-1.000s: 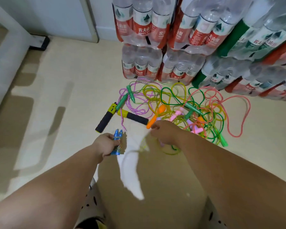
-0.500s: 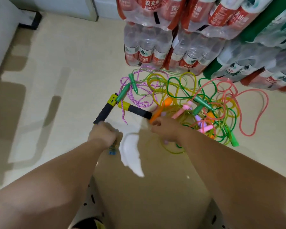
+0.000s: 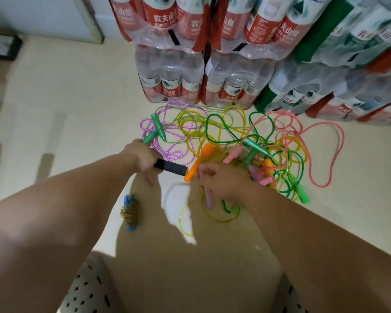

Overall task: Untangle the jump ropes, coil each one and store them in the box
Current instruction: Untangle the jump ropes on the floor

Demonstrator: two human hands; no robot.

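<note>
Black foam handle (image 3: 171, 167) gripped by left hand (image 3: 142, 158), long axis pointing right toward right hand (image 3: 221, 180). Right fingers curled above lilac handle (image 3: 209, 198); grip unclear. Rope tangle (image 3: 235, 141) on floor (image 3: 66, 132), just beyond both hands. Blue-handled coil (image 3: 129, 213) nearer left arm. Box unseen.

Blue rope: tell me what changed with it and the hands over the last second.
The left hand let go of the coiled blue rope, which now lies on the floor, and moved forward to grip the black handle. The right hand stayed at the tangle, and the pile looks unchanged.
</note>
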